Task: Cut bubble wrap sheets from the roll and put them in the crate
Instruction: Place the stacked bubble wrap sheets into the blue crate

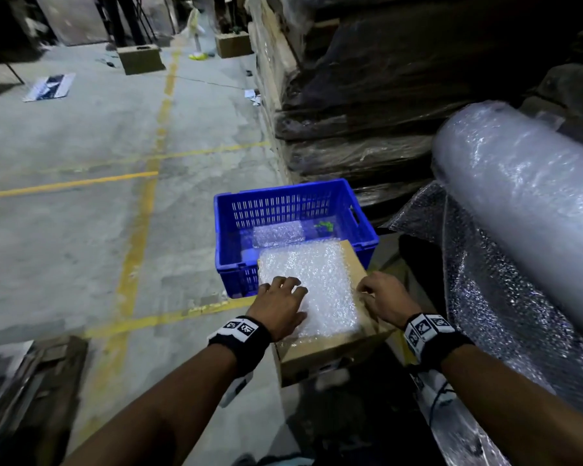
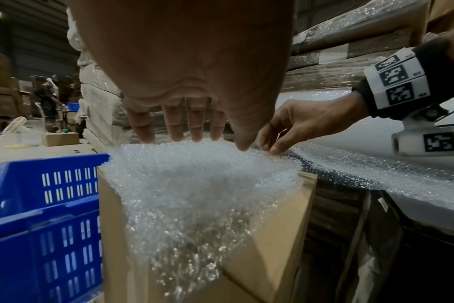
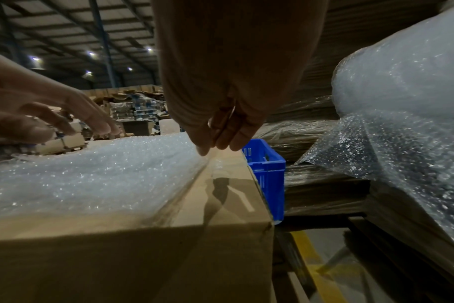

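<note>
The bubble wrap roll [image 1: 525,203] lies at my right. The blue crate [image 1: 367,237] on the floor holds one sheet [image 1: 276,233]. A cut sheet [image 1: 317,284] covers the cardboard box [image 1: 320,354]; my left hand [image 1: 280,311] presses it with fingers spread, my right hand [image 1: 384,299] pinches its edge

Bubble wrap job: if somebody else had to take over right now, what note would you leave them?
Left hand: fingers spread, resting flat on the bubble wrap sheet.
Right hand: fingertips pinching the sheet's right edge.
The sheet lies on the cardboard box, just in front of the blue crate.
Done: one bubble wrap piece already sits in the crate.
Left: lift this sheet into the crate, then cut more from the bubble wrap roll on the right. No cutting tool is in view.
</note>
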The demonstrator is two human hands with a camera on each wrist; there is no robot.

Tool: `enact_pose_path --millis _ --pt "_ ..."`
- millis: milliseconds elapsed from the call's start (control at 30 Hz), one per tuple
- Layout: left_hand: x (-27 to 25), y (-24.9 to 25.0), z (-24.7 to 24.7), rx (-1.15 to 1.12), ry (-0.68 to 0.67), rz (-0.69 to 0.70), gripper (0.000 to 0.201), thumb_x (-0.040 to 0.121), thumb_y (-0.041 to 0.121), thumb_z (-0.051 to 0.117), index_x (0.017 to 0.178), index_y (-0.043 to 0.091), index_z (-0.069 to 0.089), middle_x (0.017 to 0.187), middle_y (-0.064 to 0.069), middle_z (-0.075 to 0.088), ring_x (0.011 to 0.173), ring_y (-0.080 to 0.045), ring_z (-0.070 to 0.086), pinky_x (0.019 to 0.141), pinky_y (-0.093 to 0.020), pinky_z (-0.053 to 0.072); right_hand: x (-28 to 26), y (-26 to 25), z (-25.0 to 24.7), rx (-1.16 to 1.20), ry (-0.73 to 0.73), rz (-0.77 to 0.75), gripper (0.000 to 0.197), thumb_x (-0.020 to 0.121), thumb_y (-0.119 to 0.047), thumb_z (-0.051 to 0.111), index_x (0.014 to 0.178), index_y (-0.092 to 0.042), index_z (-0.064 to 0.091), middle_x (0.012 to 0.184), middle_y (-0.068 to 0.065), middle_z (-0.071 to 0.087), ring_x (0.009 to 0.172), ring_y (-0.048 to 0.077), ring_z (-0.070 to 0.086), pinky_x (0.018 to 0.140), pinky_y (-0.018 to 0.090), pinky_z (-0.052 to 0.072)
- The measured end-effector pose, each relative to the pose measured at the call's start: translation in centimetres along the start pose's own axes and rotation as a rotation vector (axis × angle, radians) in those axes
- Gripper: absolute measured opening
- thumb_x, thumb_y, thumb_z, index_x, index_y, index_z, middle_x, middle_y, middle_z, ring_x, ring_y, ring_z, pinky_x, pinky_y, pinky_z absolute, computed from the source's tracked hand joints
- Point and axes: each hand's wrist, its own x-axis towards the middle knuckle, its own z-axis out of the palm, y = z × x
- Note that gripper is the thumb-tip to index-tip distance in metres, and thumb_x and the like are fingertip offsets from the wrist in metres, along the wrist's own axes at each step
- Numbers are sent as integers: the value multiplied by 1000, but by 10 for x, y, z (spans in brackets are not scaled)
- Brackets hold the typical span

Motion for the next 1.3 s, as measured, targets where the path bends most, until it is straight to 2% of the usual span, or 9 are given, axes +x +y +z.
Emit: enact_pose_path --millis 167,333,500,667,767,867,967,1100,1300 --pt "6 7 3 -25 4 -68 57 99 44 50 148 19 37 156 -5 32 139 -31 31 108 -49 34 10 9 12 -24 21 -97 42 84 -3 70 124 -14 65 112 11 55 109 30 50 84 26 28" --pt "8 12 7 -32 12 -103 56 99 43 50 148 19 37 155 -4 33 139 -30 30 108 -47 33 18 12 15 -7 66 -158 13 91 -16 69 102 -16 75 102 3 55 102 26 51 83 30 38" --pt "12 16 8 -5 70 -159 59 97 47 53 146 18 37 154 -5 35 140 -30 30 109 -49 32 22 12 5 67 152 -260 9 88 -16 73 97 -13 75 96 4 56 93 25 54 81 36 44" --pt "21 16 5 28 114 -270 58 94 47 58 140 16 42 148 -6 41 137 -32 32 107 -52 33 26 -5 -22 175 268 -291 5 87 -13 74 92 -10 73 85 -2 55 79 13 51 73 26 37" --pt "22 10 3 33 166 -319 39 94 33 59 127 15 54 134 -7 54 127 -32 42 99 -49 39 27 -12 -35 247 297 -271 4 88 -11 73 92 -9 74 86 -2 59 74 8 53 70 18 37" --pt "16 1 -2 32 282 -316 18 86 12 64 103 13 67 106 -8 67 103 -32 56 84 -46 45 25 -14 -42 295 308 -240 4 88 -11 73 92 -9 73 89 1 63 75 10 58 72 13 40" --pt "9 -10 -3 36 400 -279 19 74 5 75 90 14 69 88 -6 66 86 -32 58 72 -43 45 19 -11 -39 293 275 -249 2 89 -11 72 91 -10 72 90 1 64 78 14 61 72 19 46" --pt "-5 -15 -1 65 514 -175 25 67 4 83 88 14 73 84 -5 59 80 -31 56 70 -42 44 6 -7 -28 276 268 -283 2 87 -10 73 88 -10 71 90 0 65 78 15 63 71 26 50" --pt "-26 -13 11 74 467 -115 28 66 6 85 90 14 74 84 -6 57 80 -30 55 70 -43 46 -17 -2 -10 269 232 -311 17 84 -26 63 83 -11 71 83 -1 63 70 14 61 68 26 49"
